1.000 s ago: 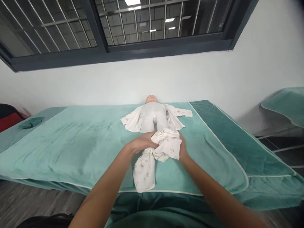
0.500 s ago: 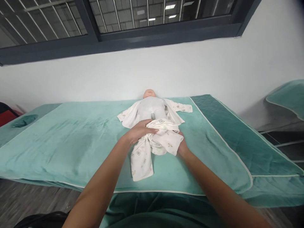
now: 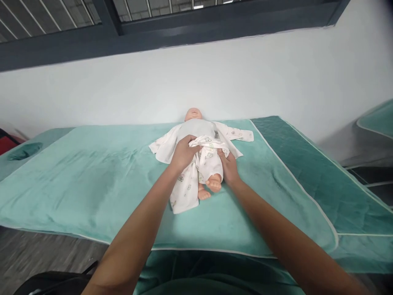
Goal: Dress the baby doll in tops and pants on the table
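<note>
A baby doll (image 3: 196,128) lies on its back on a teal blanket (image 3: 92,176), head toward the wall, in an open white printed top. White printed trousers (image 3: 196,172) are drawn up over its legs to the hips. Both bare feet (image 3: 211,186) show below; an empty trouser leg trails to the left of them. My left hand (image 3: 183,153) is closed on the waistband at the doll's left side as I see it. My right hand (image 3: 227,166) grips the trousers at the other side.
The blanket covers a padded table (image 3: 307,172) against a white wall below a dark-framed window (image 3: 184,28). A second teal-covered table (image 3: 377,121) shows at the right edge. A face hole (image 3: 23,150) dents the bed at far left.
Both hands have slid the trousers up the doll from below its feet to its hips. The doll's feet now show. The view has tilted down.
</note>
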`<state>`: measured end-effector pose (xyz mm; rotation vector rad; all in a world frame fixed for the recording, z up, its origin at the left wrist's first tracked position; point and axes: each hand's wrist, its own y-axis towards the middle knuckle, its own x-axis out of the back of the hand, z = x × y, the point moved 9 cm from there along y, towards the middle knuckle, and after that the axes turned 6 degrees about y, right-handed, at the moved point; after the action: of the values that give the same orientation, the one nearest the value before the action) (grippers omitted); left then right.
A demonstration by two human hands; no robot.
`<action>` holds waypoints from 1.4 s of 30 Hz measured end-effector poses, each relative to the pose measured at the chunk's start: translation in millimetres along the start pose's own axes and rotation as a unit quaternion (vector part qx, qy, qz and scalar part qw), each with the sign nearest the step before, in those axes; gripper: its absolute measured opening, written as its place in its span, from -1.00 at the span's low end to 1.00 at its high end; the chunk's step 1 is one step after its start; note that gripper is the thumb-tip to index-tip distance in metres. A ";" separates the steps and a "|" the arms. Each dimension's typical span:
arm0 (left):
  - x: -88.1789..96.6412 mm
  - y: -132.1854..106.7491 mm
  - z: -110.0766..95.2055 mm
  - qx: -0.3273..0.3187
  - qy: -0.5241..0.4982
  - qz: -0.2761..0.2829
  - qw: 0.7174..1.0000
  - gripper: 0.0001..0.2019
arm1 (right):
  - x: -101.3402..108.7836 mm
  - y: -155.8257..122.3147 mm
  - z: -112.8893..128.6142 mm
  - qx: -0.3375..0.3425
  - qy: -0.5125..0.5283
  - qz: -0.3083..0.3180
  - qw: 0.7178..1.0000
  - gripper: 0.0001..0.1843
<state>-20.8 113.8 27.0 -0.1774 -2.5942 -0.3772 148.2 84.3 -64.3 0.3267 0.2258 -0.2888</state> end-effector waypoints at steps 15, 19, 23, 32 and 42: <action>-6.1 -16.2 36.7 0.145 -0.386 0.089 0.907 -0.59 | -68.8 35.6 65.6 0.031 -0.194 0.342 0.919 -0.75; -7.2 -7.0 36.8 0.154 -0.386 0.041 0.909 -0.61 | -100.5 36.2 56.2 -0.090 -0.162 0.449 0.874 -0.75; -10.4 -6.2 39.9 0.169 -0.335 0.059 0.925 -0.61 | -96.3 38.9 28.9 -0.221 -0.016 0.400 0.889 -0.66; -21.1 -25.5 37.1 0.179 -0.268 0.201 0.925 -0.51 | -97.0 38.0 15.5 -0.269 0.177 0.293 0.900 -0.69; -8.0 -12.5 48.1 0.174 -0.313 0.055 0.932 -0.55 | -109.7 8.3 30.0 -0.224 -0.013 0.502 0.835 -0.62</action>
<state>-38.8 115.9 -19.9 -0.3623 -3.1983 0.2292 53.5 108.0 -5.4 -0.0584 0.0653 0.8027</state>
